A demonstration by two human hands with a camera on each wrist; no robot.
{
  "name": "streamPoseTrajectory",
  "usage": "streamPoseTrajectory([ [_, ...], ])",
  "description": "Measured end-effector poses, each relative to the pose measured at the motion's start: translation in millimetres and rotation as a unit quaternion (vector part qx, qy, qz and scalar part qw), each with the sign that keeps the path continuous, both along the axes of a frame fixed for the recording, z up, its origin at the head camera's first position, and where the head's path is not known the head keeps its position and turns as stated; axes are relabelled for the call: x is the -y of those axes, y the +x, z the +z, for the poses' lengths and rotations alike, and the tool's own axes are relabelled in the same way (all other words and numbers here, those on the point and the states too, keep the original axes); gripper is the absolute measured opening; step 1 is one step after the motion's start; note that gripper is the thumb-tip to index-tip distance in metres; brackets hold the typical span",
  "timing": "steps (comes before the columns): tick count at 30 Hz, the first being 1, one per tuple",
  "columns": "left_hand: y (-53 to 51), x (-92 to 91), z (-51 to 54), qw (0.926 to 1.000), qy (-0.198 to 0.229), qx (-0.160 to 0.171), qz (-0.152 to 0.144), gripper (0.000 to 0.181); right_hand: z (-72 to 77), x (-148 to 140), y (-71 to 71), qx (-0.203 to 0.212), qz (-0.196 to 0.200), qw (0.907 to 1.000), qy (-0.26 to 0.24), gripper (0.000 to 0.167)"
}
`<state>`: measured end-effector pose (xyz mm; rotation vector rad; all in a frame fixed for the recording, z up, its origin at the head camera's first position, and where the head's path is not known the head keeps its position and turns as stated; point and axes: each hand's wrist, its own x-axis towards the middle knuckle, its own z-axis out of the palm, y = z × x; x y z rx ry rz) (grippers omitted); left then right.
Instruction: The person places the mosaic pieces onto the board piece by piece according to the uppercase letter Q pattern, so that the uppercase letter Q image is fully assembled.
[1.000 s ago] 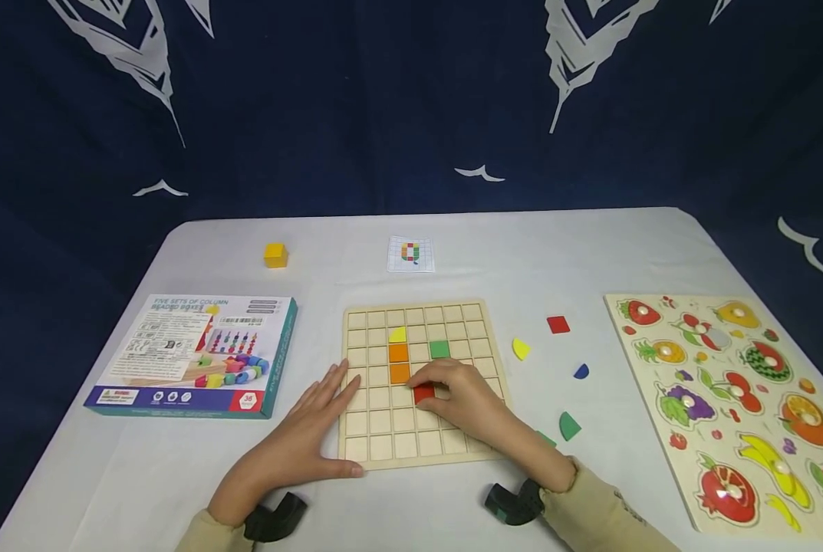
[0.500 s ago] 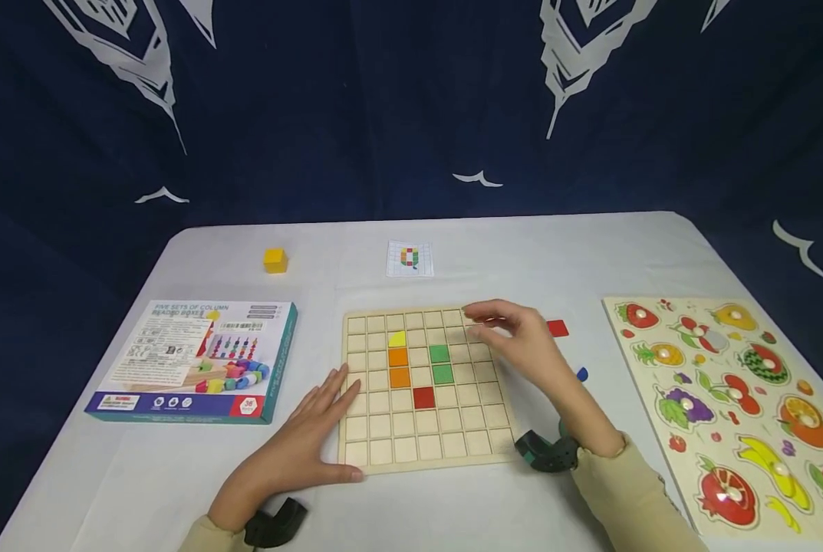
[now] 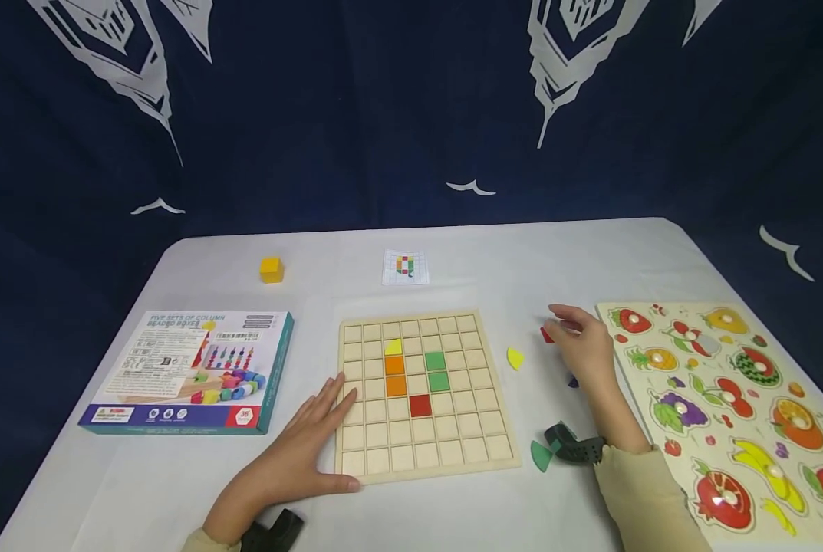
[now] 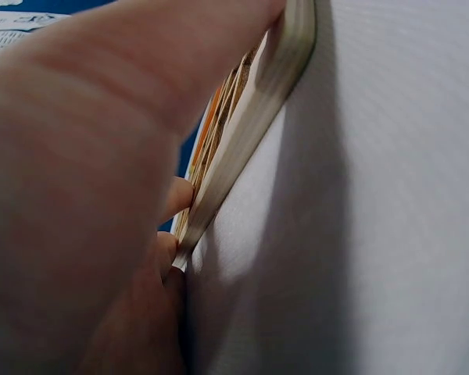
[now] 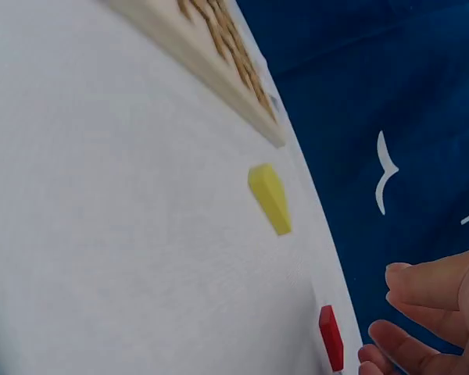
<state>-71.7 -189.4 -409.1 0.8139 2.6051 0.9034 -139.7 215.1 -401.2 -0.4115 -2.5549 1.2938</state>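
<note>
A wooden grid board [image 3: 428,458] lies flat on the table. My left hand [image 3: 307,445] rests along its left edge, fingers and thumb extended; in the left wrist view the thumb [image 4: 156,70] touches the board's side. In cells sit a yellow rounded tile [image 3: 393,347], two orange squares [image 3: 394,376], two green squares [image 3: 436,371] and a red square [image 3: 420,405]. My right hand [image 3: 584,349] hovers beside a loose red square tile [image 3: 547,336]. The right wrist view shows a gap between its bent fingers and that red tile [image 5: 331,338], with nothing held.
Loose near the board's right side are a yellow quarter-circle [image 3: 515,358], a green piece [image 3: 541,455] and a partly hidden blue piece [image 3: 573,382]. A fruit puzzle [image 3: 729,414] lies right, a box [image 3: 186,372] left. A pattern card [image 3: 406,267] and yellow cube [image 3: 271,270] stand behind.
My right hand has left the red tile in the board and moved right, past the yellow piece, to the loose red tile. My left hand has stayed on the board's edge.
</note>
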Motion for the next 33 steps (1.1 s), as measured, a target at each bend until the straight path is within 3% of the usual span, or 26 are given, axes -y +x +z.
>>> streamPoseTrajectory([
  [3, -0.7, 0.1, -0.1, 1.0, -0.007, 0.001, 0.001, 0.114, 4.3, 3, 4.6, 0.002, 0.013, 0.9999, 0.004, 0.036],
  [11, -0.1, -0.1, -2.7, 1.0, -0.003, -0.001, 0.002, 0.115, -4.8, 8, 4.3, 0.011, 0.013, 0.9986, 0.05, 0.04],
  [19, -1.1, 0.3, -1.0, 0.9999, -0.014, -0.005, 0.001, 0.115, -8.6, 11, 2.3, -0.02, 0.01, 0.9957, 0.09, 0.038],
  [33, -0.7, 0.2, -1.8, 0.9999, -0.011, -0.003, 0.003, 0.116, -8.6, 12, 4.0, -0.04, -0.001, 0.996, 0.08, 0.033],
])
